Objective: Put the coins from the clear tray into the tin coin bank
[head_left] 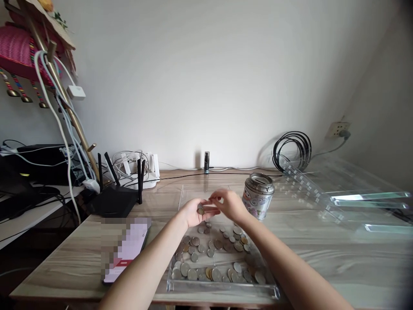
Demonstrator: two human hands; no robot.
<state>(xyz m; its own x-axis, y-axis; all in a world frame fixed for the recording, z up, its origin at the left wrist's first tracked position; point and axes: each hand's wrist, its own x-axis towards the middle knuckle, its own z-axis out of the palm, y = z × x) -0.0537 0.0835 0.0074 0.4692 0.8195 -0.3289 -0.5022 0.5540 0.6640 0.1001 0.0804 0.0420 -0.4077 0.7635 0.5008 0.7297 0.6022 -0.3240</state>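
My left hand (pixel 192 214) is turned palm up above a clear plastic tray (pixel 226 287), with a few coins (pixel 200 210) resting in the palm. Thumb and fingers pinched, my right hand (pixel 231 206) meets the fingertips of the left; whatever is in the pinch is too small to make out. Many loose coins (pixel 216 274), mostly silver-coloured and some golden, lie scattered in the tray below both hands. Just right of my right hand stands a round patterned coin tin (pixel 258 198), its metal lid showing a slot.
A phone (pixel 130 249) lies left of the tray, partly behind my left forearm. Behind it are a black router (pixel 114 200) and a white router with cables (pixel 142 178). A small dark bottle (pixel 206 162) stands by the wall; clear plastic panels (pixel 342 202) lie at right.
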